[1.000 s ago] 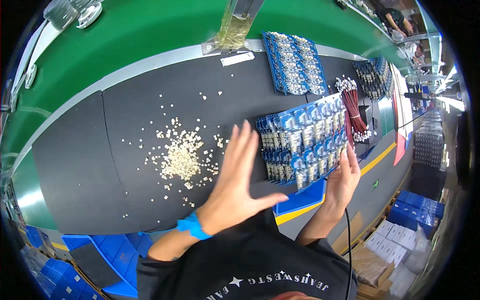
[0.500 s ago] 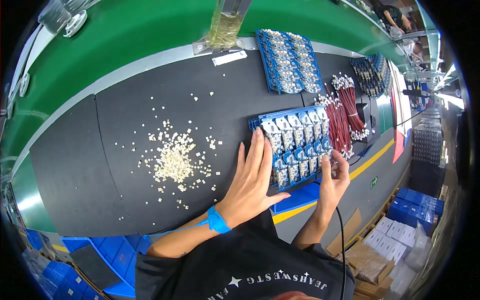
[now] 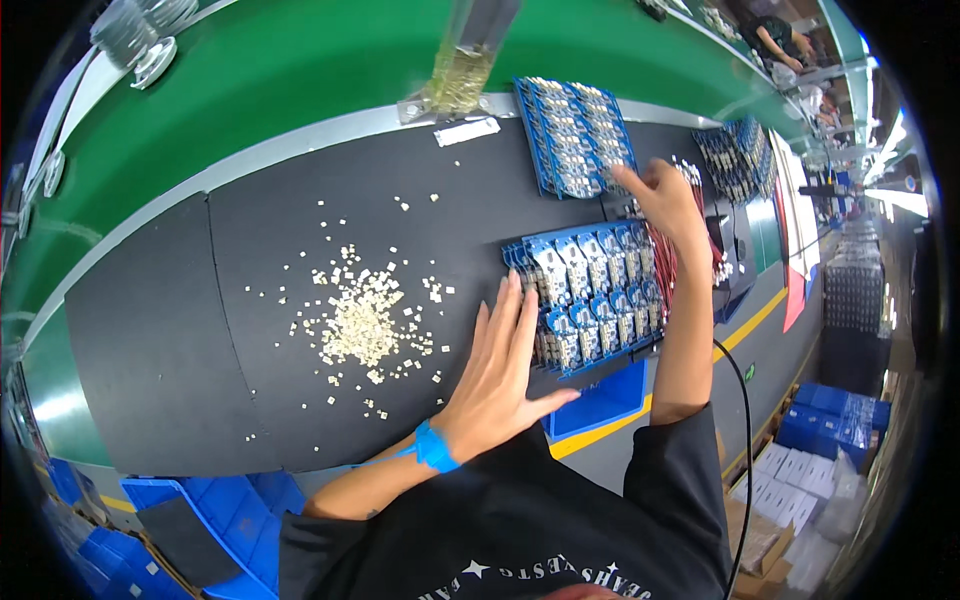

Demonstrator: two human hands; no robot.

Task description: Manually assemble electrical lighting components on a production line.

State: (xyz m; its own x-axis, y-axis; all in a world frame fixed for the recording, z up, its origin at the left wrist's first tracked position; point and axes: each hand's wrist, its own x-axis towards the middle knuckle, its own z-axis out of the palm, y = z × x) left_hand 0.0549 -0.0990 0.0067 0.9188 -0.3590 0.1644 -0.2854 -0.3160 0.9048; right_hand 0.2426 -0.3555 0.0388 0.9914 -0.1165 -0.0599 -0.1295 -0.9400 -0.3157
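Observation:
A stack of blue circuit board panels (image 3: 600, 285), with rows of white-topped modules, lies at the right part of the black mat. My left hand (image 3: 495, 365), a blue wrist strap on its wrist, rests flat against the stack's left edge with fingers stretched. Raised over the far side, my right hand (image 3: 668, 205) has thumb and fingers apart beside the near right corner of a second panel stack (image 3: 570, 135). Nothing shows in it; whether it touches that stack I cannot tell. Its forearm partly covers bundles of dark red wires (image 3: 662, 262) with white connectors.
Small cream-white connector pieces (image 3: 362, 320) lie in a scattered heap on the black mat (image 3: 140, 340). Another board stack (image 3: 738, 158) stands at the far right. A metal post (image 3: 465, 65) rises behind the mat. Blue bins (image 3: 225, 525) sit below the near edge.
My right hand has left the near stack's right edge and moved away from me, up to the far stack. My left hand stays on the near stack.

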